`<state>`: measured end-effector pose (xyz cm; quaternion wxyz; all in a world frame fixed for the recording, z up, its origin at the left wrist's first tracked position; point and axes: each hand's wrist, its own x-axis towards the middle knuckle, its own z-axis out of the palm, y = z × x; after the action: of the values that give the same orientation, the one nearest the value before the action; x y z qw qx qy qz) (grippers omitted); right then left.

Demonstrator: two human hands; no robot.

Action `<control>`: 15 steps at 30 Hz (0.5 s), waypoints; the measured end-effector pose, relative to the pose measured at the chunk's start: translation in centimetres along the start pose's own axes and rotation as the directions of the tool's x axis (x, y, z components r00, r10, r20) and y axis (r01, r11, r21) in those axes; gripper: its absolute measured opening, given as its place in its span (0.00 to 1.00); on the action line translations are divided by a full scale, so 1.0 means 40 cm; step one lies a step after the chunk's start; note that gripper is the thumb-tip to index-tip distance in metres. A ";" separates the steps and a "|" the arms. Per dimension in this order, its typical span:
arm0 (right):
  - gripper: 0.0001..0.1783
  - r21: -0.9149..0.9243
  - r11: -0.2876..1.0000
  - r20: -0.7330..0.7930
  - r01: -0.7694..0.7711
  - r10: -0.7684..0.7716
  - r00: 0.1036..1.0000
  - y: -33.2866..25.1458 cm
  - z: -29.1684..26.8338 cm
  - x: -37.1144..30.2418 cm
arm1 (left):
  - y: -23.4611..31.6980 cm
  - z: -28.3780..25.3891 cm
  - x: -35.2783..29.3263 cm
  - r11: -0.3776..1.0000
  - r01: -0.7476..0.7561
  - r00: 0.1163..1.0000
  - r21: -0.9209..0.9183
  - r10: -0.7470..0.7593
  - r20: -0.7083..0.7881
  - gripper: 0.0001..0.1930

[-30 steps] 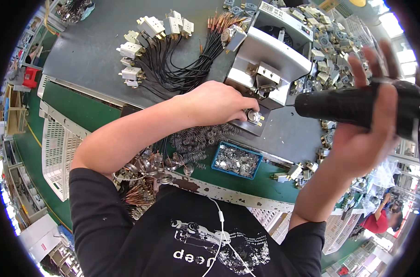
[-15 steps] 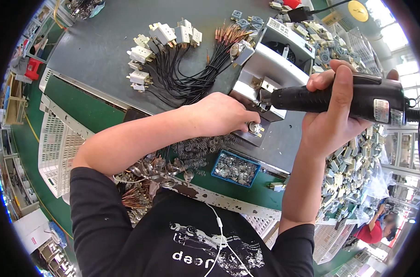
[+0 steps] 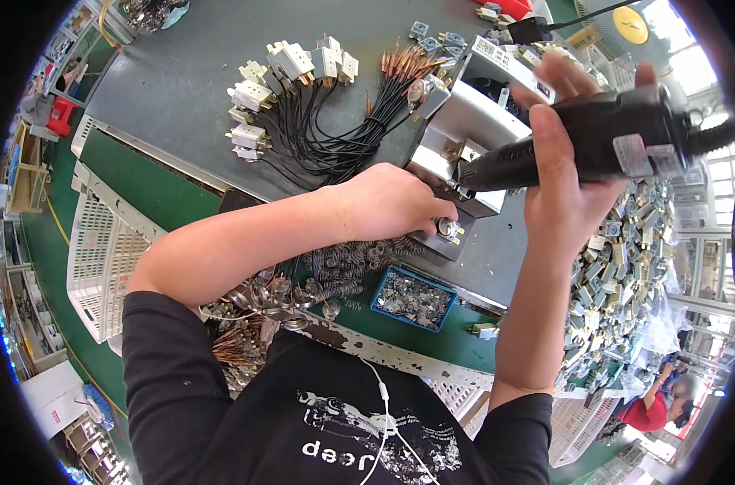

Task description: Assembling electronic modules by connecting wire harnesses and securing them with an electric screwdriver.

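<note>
Head view: flat grey surface (image 3: 173, 93) lies bare at upper left. Near its front edge, the left hand (image 3: 390, 202) pinches a small round metal part (image 3: 447, 229), partly covered; the right hand (image 3: 568, 206) holds a black cylindrical screwdriver (image 3: 598, 133), its tip indistinct against a silver boxy machine (image 3: 474, 125).

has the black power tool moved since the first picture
Yes, the black power tool has moved left: its nose, earlier right of the silver machine, now overlaps that machine's front.

head cam: left of the fisheye pair on my head | facing: down past my shirt (image 3: 343, 412) to my left hand (image 3: 387, 200), right hand (image 3: 559, 196) and bench (image 3: 193, 89) | range: close over my forearms (image 3: 238, 242) | edges: bent
</note>
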<state>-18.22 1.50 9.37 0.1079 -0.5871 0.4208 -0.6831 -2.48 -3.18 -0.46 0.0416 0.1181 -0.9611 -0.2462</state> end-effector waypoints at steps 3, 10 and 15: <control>0.47 0.185 0.983 0.000 -0.007 0.007 1.000 -0.010 0.027 0.013 | -0.011 0.007 -0.007 0.998 -0.048 0.995 0.047 0.051 -0.081 0.16; 0.45 0.091 0.991 -0.130 -0.100 0.112 0.985 -0.037 0.008 -0.037 | -0.012 0.015 -0.008 0.999 -0.016 0.999 0.036 0.018 -0.046 0.16; 0.46 0.099 0.981 -0.117 -0.165 0.177 0.977 -0.077 -0.067 -0.081 | -0.001 -0.009 0.002 1.000 0.015 1.000 -0.026 -0.015 0.008 0.16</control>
<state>-18.62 6.69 9.36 0.1656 -0.4992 0.4449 -0.7249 -2.48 -3.40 -0.16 0.0374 0.1237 -0.9570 -0.2597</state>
